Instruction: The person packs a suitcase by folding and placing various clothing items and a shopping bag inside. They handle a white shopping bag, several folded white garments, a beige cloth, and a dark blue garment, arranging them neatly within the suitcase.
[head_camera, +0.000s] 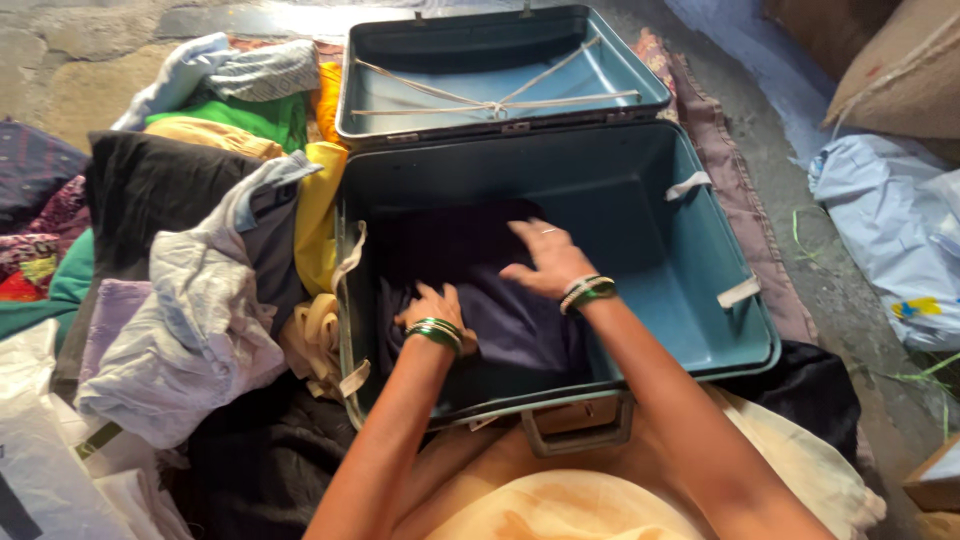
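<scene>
An open teal suitcase (690, 270) lies on the floor in front of me, its lid (500, 60) tipped back with crossed white straps inside. A folded dark purple cloth (500, 320) lies in the left half of the case. My left hand (432, 305) presses on the cloth's near left part, fingers curled against it. My right hand (545, 258) lies flat on the cloth farther in, fingers spread. Both wrists wear green bangles.
A heap of clothes (200, 300) in grey, black, yellow and green sits left of the case. A dull red mat (730, 170) lies under it. White sacks (900, 230) are at the right, a brown bundle (900, 70) beyond them. Black cloth (800, 385) lies near the front right corner.
</scene>
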